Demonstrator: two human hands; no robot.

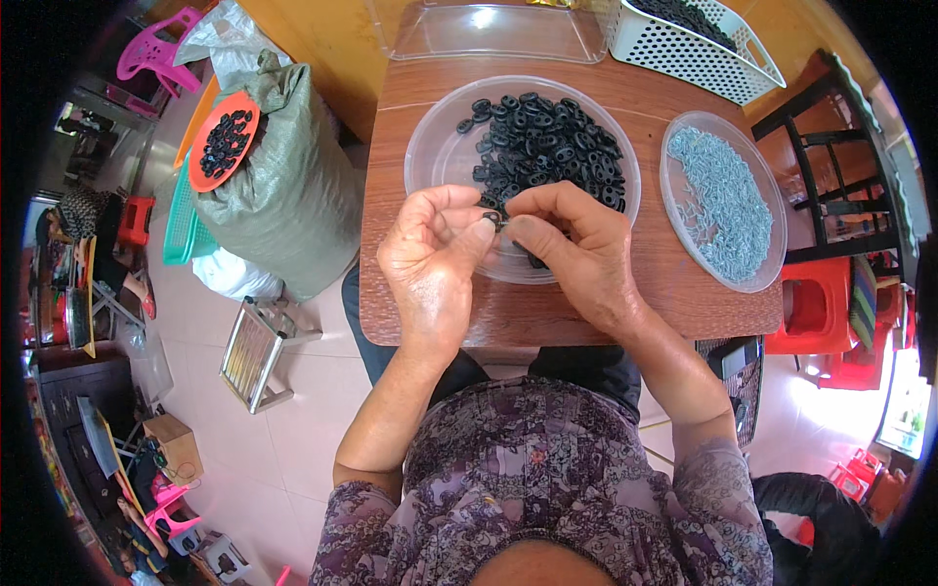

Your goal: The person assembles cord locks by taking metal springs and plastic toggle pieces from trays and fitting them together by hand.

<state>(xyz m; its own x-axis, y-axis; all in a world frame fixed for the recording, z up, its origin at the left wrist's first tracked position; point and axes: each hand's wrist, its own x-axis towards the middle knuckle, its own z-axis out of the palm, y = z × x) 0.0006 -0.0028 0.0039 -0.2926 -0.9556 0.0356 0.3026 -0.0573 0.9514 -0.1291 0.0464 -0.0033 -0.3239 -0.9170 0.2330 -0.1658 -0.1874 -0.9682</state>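
Note:
My left hand (427, 269) pinches a small black plastic piece (491, 217) between thumb and fingers, above the near rim of a round clear tub (427, 137). My right hand (591, 249) meets it there, thumb and forefinger pressed together at the piece; anything tiny between them is too small to make out. A heap of black oval pieces with holes (552, 142) fills much of the tub. To the right, a round clear lid-like tray (676, 210) holds a pile of tiny silvery-blue slender parts (728, 210).
The tubs stand on a brown wooden table (391, 303). At its back are a clear rectangular box (498, 44) and a white perforated basket (684, 49) of dark pieces. A stuffed sack (283, 195) stands left, bearing an orange plate (250, 119) of black pieces. A small metal-framed stool (256, 356) and red stools (811, 308) flank me.

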